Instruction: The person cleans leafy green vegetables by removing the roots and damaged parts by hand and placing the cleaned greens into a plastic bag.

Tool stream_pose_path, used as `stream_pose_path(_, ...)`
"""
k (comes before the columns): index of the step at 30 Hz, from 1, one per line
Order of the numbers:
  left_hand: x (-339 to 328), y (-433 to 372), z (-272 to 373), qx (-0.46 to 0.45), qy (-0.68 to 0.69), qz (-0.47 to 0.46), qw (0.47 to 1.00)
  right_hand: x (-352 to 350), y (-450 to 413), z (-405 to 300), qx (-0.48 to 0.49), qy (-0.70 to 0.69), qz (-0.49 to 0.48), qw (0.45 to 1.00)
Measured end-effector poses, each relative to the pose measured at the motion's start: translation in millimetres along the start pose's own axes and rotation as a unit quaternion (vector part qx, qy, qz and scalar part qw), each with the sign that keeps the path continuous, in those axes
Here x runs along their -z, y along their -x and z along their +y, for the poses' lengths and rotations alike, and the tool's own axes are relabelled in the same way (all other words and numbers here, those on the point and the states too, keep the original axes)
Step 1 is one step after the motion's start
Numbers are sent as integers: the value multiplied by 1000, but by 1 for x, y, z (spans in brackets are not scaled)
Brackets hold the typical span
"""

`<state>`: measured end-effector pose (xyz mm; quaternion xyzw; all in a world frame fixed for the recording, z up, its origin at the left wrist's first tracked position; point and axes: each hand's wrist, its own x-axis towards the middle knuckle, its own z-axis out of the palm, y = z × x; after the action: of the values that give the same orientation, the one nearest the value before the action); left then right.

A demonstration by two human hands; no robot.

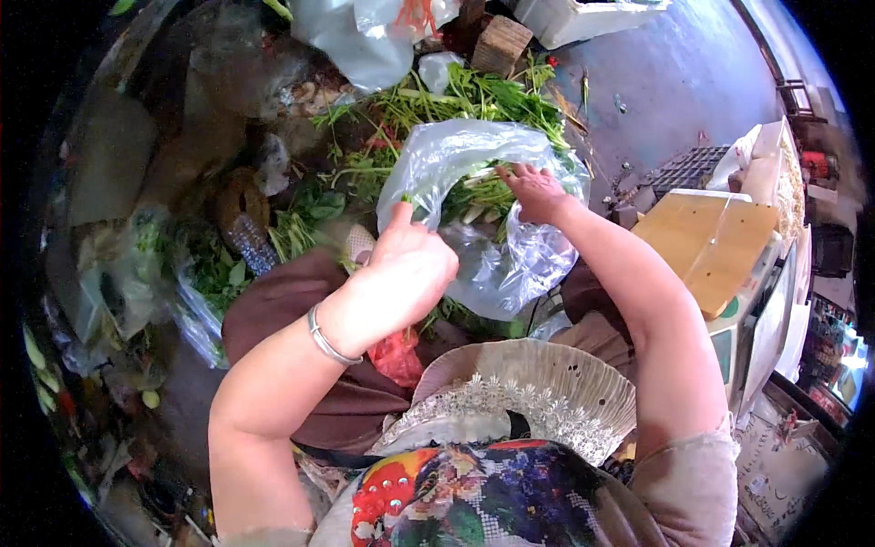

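Note:
A clear plastic bag (478, 140) lies wide-mouthed before me, with leafy green stalks (472, 195) inside it. My left hand (410, 267) is at the bag's left edge, back of the hand up; a bit of green shows beyond its fingertip, and its grip is hidden. On the right, my right hand (536, 191) rests with spread fingers on the stalks at the bag's opening. More loose leafy greens (444, 99) lie on the ground just beyond the bag. A red plastic bag (396, 359) is below my left wrist.
At the right stand a tan board (711, 239) on boxes and a dark plastic grate (687, 171). A wooden block (502, 44) and a white foam box (581, 20) are at the top. Bagged greens (219, 273) lie left of my knee, and a lace-trimmed hat (519, 383) is at my lap.

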<state>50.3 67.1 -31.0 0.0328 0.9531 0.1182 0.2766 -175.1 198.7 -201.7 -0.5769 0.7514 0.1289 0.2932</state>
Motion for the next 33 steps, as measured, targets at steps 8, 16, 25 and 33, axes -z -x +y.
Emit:
stream_pose_path(8,-3,2,-2,7,10,44,999,-43,-23,26,54,65,98,992)
stream_pose_path(16,5,3,-5,17,-18,8,1000,-72,-13,43,-50,155,56,985)
stream_pose_path(25,9,8,-6,22,48,70,996,-37,-10,57,-33,115,-121,985)
stream_pose_path(33,-1,12,-3,8,23,199,980,70,42,71,-82,-234,42,968)
